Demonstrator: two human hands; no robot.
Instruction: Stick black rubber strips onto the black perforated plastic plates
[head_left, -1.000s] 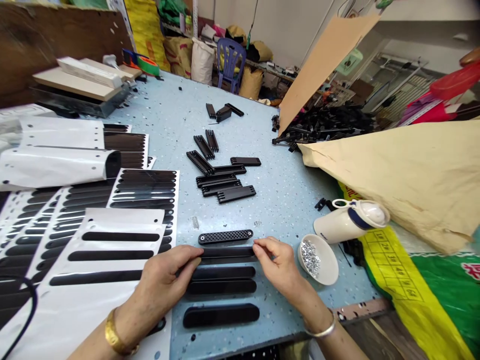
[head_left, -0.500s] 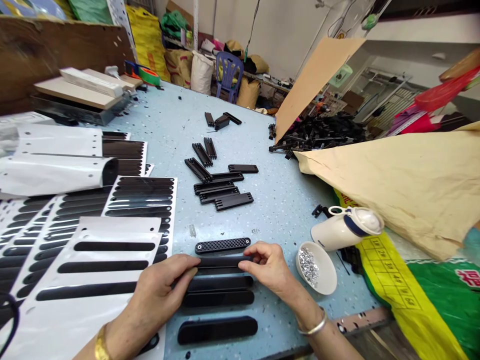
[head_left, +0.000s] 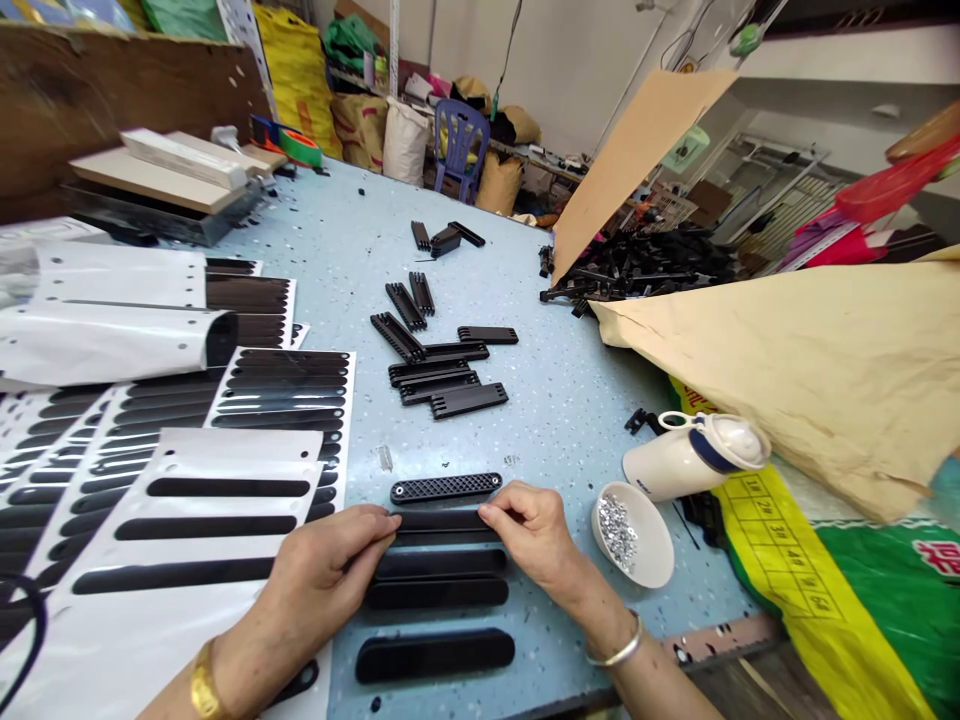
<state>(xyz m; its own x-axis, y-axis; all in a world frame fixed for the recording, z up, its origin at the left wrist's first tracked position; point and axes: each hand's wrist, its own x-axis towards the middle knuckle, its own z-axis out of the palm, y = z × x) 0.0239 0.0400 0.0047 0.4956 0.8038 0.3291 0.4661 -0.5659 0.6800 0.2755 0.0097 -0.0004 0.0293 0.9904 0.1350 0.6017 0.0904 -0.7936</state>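
Note:
A thin black strip is stretched between my two hands, lying along or just over a black bar on the blue table. Thumb and forefinger of my left hand are pinched on its left end. At its right end my right hand pinches it the same way. Directly behind is a black bar with a crosshatched face and a small silver dot near each end. Nearer to me lie smooth black bars and one separate smooth bar.
White sheets with black strips cover the left side. Several black plastic pieces lie mid-table. To the right are a white bowl of small silver parts, a lidded white cup and brown paper.
My right hand's fingers have closed together on the strip's right end. My left hand has hardly moved, still at the left end.

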